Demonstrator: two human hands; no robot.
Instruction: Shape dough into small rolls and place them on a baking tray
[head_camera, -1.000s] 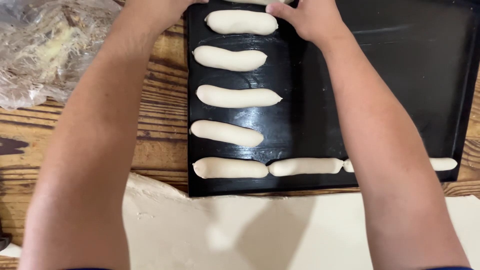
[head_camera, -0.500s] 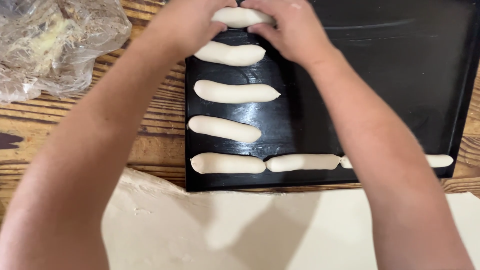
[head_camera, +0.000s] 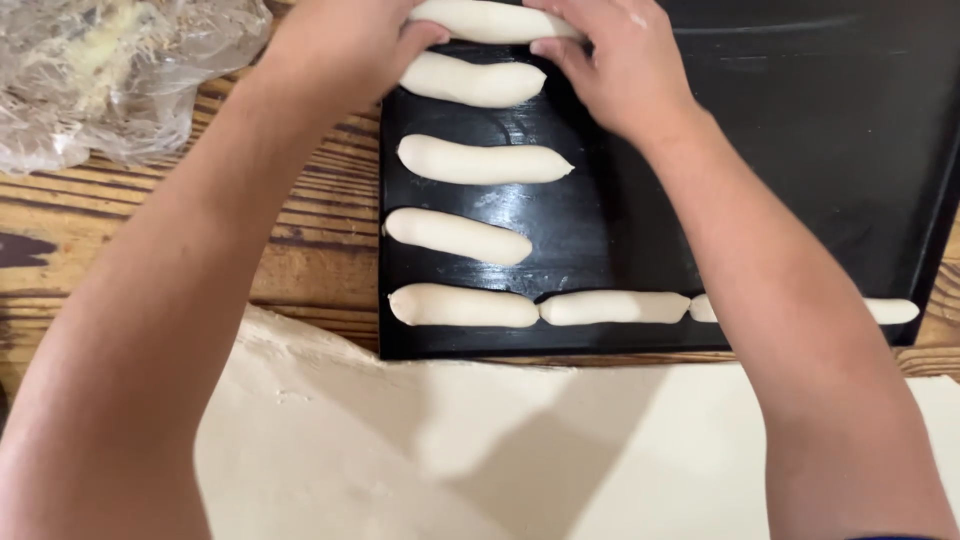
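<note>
A black baking tray (head_camera: 800, 150) lies on a wooden table. Several pale dough rolls lie on it: a column down its left side and a row along its near edge (head_camera: 612, 307). My left hand (head_camera: 345, 40) and my right hand (head_camera: 610, 60) both grip the ends of the farthest dough roll (head_camera: 490, 20) at the top of the tray. Just below it lies another roll (head_camera: 472, 80), then two more (head_camera: 482, 162) (head_camera: 457, 235). My right forearm hides part of the near row.
A flat sheet of rolled-out dough (head_camera: 450, 450) covers the table in front of the tray. Crumpled clear plastic wrap (head_camera: 110, 70) lies at the far left on the wooden table (head_camera: 300, 250).
Both hands have come down from the top edge of the view and closed on the farthest roll. The view shifted slightly upward.
</note>
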